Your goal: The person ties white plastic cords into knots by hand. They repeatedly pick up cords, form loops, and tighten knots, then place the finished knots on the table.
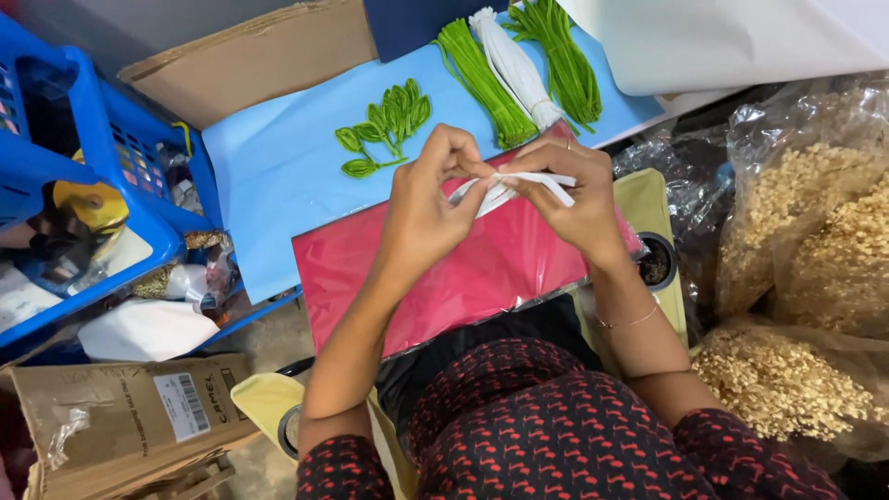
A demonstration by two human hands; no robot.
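at far left a blue plastic crate (139, 176) holds ribbon rolls, with a cardboard box (120, 417) below it. on the light blue sheet (269, 157) lie looped green leaf shapes (384, 125). the left hand (421, 213) pinches one end of a white pipe cleaner (514, 185) above the red sheet (463, 268); the right hand (569, 199) pinches its other end, fingers pressed together. behind them lie green bundles (482, 79) and a white bundle (514, 65). at right, clear bags of tan filler (815, 231).

A craft workshop floor: bundled green and white pipe cleaners (519, 69) lie on blue paper (278, 157), with a blue crate (139, 204) left of it and bagged filler (815, 231) to its right.
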